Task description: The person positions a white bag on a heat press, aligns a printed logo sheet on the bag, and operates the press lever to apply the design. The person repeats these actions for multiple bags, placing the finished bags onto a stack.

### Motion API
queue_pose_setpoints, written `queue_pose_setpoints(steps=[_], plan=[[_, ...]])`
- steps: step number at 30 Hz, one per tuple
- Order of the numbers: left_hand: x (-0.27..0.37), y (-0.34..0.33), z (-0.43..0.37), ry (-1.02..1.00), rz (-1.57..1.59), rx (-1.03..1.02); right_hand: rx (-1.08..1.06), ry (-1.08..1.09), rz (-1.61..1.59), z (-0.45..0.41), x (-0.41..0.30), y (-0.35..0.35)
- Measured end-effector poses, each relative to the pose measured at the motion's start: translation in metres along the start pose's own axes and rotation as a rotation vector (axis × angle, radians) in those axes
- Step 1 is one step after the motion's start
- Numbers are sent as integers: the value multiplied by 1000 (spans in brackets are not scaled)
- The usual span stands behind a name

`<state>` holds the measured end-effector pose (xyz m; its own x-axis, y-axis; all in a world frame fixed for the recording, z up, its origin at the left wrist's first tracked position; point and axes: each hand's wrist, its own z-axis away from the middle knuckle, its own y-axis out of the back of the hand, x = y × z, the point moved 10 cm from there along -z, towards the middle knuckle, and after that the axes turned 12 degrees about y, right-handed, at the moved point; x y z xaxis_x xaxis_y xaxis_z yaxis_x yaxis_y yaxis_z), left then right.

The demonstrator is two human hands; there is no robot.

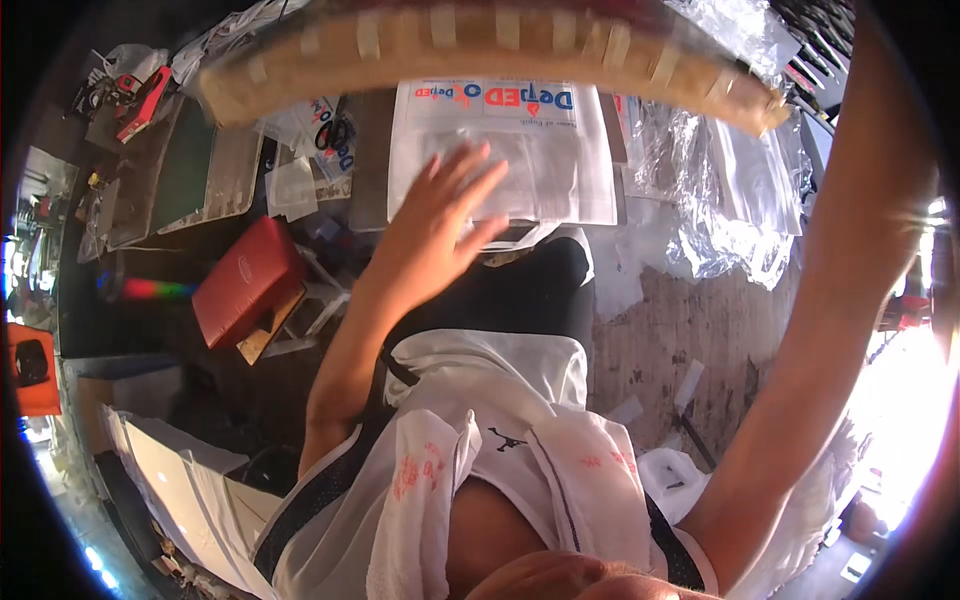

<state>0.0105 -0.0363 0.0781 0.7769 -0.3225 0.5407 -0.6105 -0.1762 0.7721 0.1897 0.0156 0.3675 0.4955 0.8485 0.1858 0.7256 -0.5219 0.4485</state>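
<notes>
My left hand [454, 199] is spread over a white printed bag [585, 176]. Its fingers are apart and slightly blurred; whether they touch the bag, I cannot tell. Blue and red print shows on the bag's far part, and a pale handle loop [525, 238] hangs at its near edge. Beneath the bag lies a dark flat board [370, 169]. Across the top of the view, a wooden frame bar [480, 60] with several tape strips stands above the bag's far end. My right arm reaches up along the right side; the right hand is out of view.
Scissors [335, 135] lie among printed scraps at left, near flat panels [184, 165]. A red padded block [247, 281] sits lower left. Crumpled clear plastic [705, 202] covers the right side. Paper bits [688, 384] lie on the worn wooden floor [637, 360].
</notes>
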Motion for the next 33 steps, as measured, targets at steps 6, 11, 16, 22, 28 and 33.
queue_pose_setpoints(steps=[6,11,16,22,28,33], plan=[[74,118,60,-174,409,-28,41,1,-129,58,-58,-32],[72,157,10,-259,-148,593,-82,-33,-170,129,-90,-70],[45,69,-14,-225,-81,455,-92,-56,-141,165,-101,-93],[40,57,-6,-167,-43,535,-56,-142,-113,177,-101,-104],[35,54,-1,-162,-18,556,-68,-208,-112,185,-103,-111],[32,51,1,-158,-7,558,-70,-215,-91,185,-108,-111]])
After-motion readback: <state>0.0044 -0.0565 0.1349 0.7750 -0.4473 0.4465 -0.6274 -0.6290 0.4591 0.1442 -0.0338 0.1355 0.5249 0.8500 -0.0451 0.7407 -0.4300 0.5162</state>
